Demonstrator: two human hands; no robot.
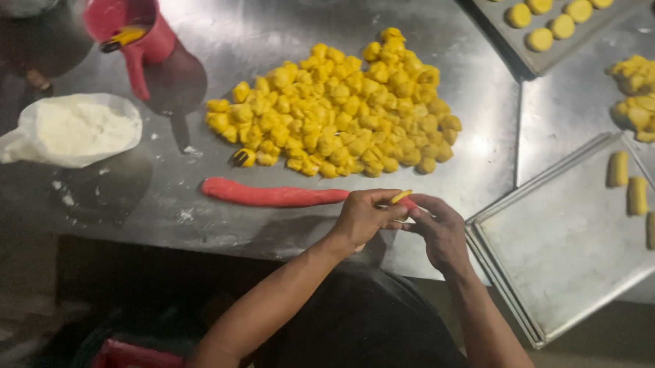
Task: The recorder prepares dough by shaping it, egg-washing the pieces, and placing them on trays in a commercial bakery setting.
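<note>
My left hand (364, 218) and my right hand (440, 230) meet at the near edge of a steel table (442, 113). Between their fingertips sits a small yellow dough piece (401, 197) with a bit of red dough at its end. A long red dough roll (273, 195) lies on the table just left of my left hand. Behind it spreads a big heap of yellow dough lumps (339, 110).
A metal tray (566, 247) at the right holds three shaped yellow rolls (636, 195). Another tray (614, 9) at the back right carries round yellow balls. A smaller yellow heap (644, 96) lies far right. A bag of white flour (75, 129) and a red jug (140, 30) stand at left.
</note>
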